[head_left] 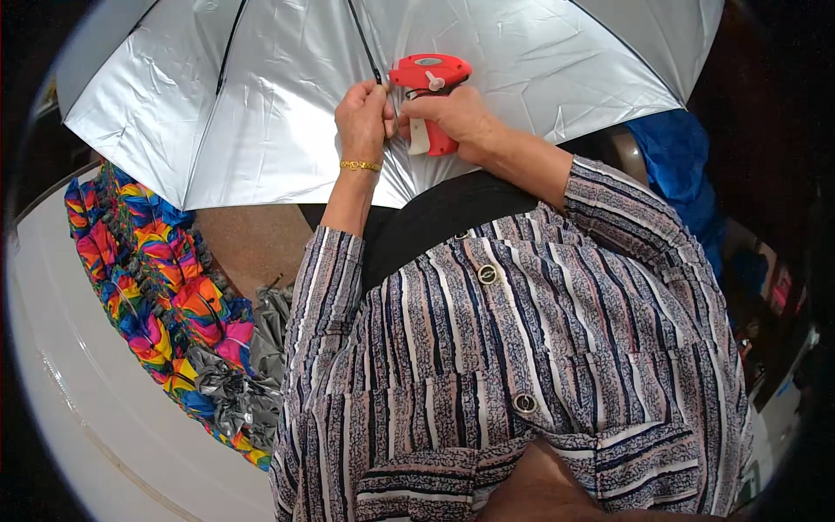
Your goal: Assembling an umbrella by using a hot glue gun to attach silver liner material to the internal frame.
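right hand (454, 117) gripping red tagging gun (428, 87), left hand (364, 117) pinching silver umbrella (287, 87) fabric by black rib (365, 43), colourful folded umbrellas (156, 296) lower left

Just one view, a head cam w/ a round fisheye look. It points straight down the person's front, so the striped shirt (522, 365) fills the lower middle, very near. The silver umbrella (261, 96) sits farther off at the top. Edges bend and go dark.
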Available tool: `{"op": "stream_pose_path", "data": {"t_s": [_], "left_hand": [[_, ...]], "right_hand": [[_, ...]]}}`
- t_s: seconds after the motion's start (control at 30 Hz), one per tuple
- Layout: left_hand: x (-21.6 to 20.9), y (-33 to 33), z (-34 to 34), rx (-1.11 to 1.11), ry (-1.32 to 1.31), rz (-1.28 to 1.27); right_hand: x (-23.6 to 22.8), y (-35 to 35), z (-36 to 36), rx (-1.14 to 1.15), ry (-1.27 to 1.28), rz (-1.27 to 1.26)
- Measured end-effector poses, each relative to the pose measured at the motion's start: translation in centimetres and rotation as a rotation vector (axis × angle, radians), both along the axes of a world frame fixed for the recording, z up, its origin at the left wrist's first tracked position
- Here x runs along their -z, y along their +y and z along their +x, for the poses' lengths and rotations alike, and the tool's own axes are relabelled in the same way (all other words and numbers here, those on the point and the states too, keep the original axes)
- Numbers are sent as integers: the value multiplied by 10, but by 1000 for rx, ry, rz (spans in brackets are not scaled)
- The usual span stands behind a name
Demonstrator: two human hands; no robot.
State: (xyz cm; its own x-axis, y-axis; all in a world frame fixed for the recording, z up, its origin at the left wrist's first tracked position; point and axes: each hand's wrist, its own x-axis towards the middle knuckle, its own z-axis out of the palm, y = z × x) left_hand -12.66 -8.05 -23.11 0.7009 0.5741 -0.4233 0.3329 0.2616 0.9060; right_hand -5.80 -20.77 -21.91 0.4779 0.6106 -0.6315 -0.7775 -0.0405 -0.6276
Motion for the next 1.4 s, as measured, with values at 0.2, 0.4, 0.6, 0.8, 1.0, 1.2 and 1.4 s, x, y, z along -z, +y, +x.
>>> {"op": "stream_pose_path", "data": {"t_s": [0.2,0.4,0.6,0.8,1.0,1.2,1.4], "left_hand": [[1,1,0,7,12,18],[2,3,1,-6,8,22],[-1,4,3,-23,23,12],[-4,9,4,18,9,-13],[-5,9,3,46,19,16],[-7,9,5,6,12,4],[-3,10,6,14,-10,4]], "right_hand": [[5,-1,-2,2,6,31],[-1,-3,3,-40,32,111],[-1,-1,6,-62,38,120],[1,2,11,-90,26,143],[1,1,13,-116,-4,96],[1,3,12,-157,-62,61],[2,4,14,-117,-55,112]]}}
